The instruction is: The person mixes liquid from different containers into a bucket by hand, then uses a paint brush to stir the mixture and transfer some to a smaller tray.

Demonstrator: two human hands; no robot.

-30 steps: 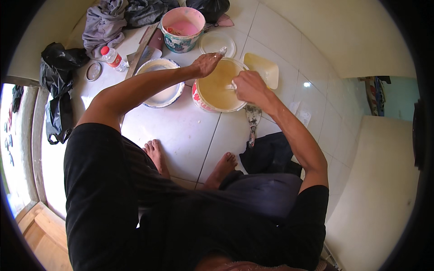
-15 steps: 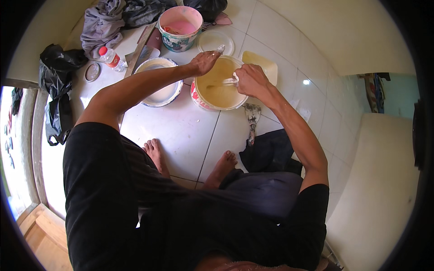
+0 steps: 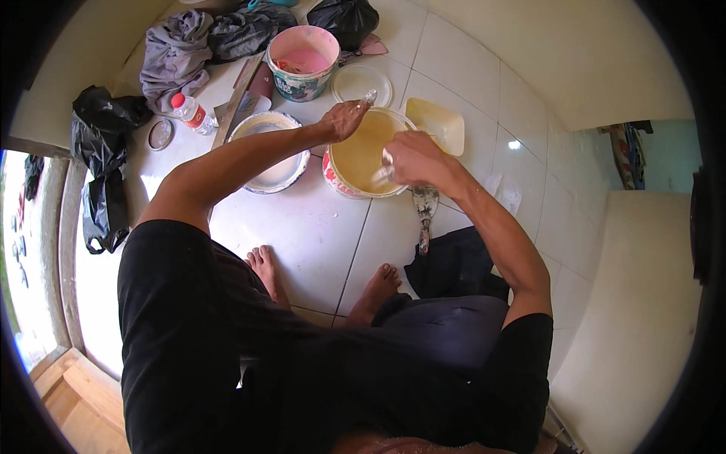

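A bucket with a red-and-white side [image 3: 333, 175] holds a thick yellowish mix [image 3: 354, 155]. My left hand [image 3: 346, 121] is at its far left rim, closed over the edge, with whitish smears at the fingertips. Over the bucket's right side, my right hand [image 3: 416, 159] is closed around a whitish stirring tool [image 3: 383, 175] that reaches into the mix; motion blurs it, and its lower end is hidden. Left of the bucket stands a white basin with a dark rim [image 3: 274, 189], partly covered by my left forearm. A stained scraper [image 3: 425, 208] lies beside the bucket.
Farther back are a pink-lined bucket [image 3: 302, 85], a round lid [image 3: 370, 76] and a pale yellow tray [image 3: 442, 125]. A red-capped bottle [image 3: 193, 115], a long wooden piece [image 3: 236, 102] and black bags [image 3: 102, 151] are at left. Dark cloth [image 3: 454, 261] lies near my right foot.
My right hand has swung the stirring tool toward the near side of the bucket, turning it downward. My left hand stays at the rim. The whole view has shifted slightly.
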